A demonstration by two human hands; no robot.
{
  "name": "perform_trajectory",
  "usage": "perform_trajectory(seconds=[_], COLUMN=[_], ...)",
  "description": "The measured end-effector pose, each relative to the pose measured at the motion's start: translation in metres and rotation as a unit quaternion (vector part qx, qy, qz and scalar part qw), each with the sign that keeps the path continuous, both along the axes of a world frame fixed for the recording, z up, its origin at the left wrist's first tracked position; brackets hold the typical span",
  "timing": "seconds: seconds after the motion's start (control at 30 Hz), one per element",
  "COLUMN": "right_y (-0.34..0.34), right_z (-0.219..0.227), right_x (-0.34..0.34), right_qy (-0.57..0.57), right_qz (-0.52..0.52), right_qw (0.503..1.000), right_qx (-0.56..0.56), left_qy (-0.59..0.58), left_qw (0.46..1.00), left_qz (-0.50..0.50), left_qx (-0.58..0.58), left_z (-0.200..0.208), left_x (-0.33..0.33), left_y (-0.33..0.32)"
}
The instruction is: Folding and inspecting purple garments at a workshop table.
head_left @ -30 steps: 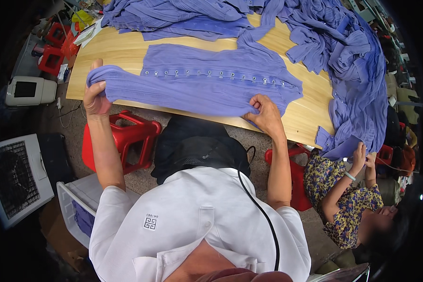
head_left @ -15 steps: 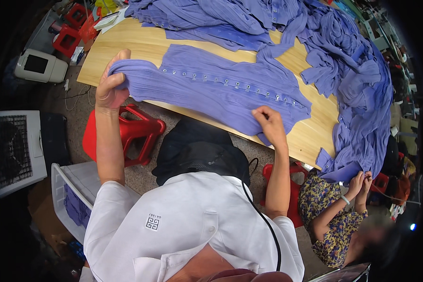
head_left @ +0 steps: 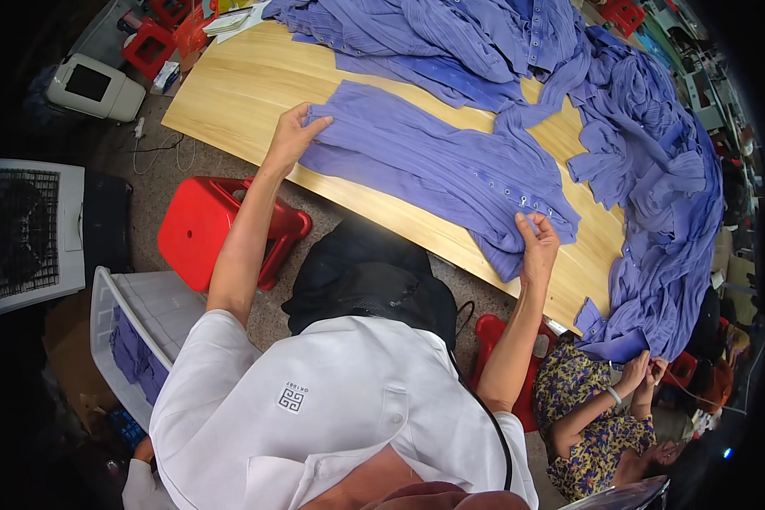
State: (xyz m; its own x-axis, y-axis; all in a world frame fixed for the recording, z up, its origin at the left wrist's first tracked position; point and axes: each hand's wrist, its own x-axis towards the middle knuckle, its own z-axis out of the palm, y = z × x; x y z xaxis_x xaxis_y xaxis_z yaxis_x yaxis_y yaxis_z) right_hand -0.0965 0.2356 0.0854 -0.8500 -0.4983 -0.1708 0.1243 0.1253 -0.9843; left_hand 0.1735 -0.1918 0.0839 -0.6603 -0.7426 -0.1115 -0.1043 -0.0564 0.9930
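A purple ribbed garment (head_left: 425, 157) with a row of metal snaps lies lengthwise near the front edge of the wooden table. My left hand (head_left: 296, 140) is closed on its left end, thumb against the fabric. At the other end, my right hand (head_left: 535, 242) pinches the cloth close to the last few snaps. The layer between my hands is folded over, so much of the snap row is hidden. Just behind it, more purple garments (head_left: 416, 42) are heaped along the table's far side.
The wooden table (head_left: 229, 85) also bears a purple pile (head_left: 654, 195) at right, where a co-worker (head_left: 586, 408) in a patterned top handles cloth. Beside me stand a red stool (head_left: 200, 229) and a white bin (head_left: 102, 319) with purple fabric. A grey-white box-like appliance (head_left: 30, 234) stands far left.
My left hand has moved right and brought the garment's raised left end down toward the table. My right hand has shifted right. The front fabric now covers part of the snap row.
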Motion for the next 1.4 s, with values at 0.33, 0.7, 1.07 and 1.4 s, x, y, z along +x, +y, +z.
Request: perform_trajectory(seconds=[0.33,0.7,1.07,1.4], right_y=[-0.015,-0.034,-0.018,-0.019], right_z=[-0.008,-0.032,-0.011,0.005], right_x=[-0.028,-0.032,0.006,0.036], right_qy=[0.294,0.419,0.554,0.471], right_qz=[-0.077,-0.078,-0.055,0.151], right_qw=[0.942,0.87,0.778,0.783], right_qx=[0.142,0.248,0.293,0.378], left_qy=[-0.116,-0.187,-0.246,-0.281], left_qw=[0.923,0.748,0.73,0.752], left_qz=[0.042,-0.131,-0.223,-0.188], left_qx=[-0.364,-0.623,-0.597,-0.566], left_z=[-0.01,-0.024,-0.003,0.003], left_x=[-0.013,-0.056,-0.029,-0.034], left_y=[0.001,0.076,0.051,0.076])
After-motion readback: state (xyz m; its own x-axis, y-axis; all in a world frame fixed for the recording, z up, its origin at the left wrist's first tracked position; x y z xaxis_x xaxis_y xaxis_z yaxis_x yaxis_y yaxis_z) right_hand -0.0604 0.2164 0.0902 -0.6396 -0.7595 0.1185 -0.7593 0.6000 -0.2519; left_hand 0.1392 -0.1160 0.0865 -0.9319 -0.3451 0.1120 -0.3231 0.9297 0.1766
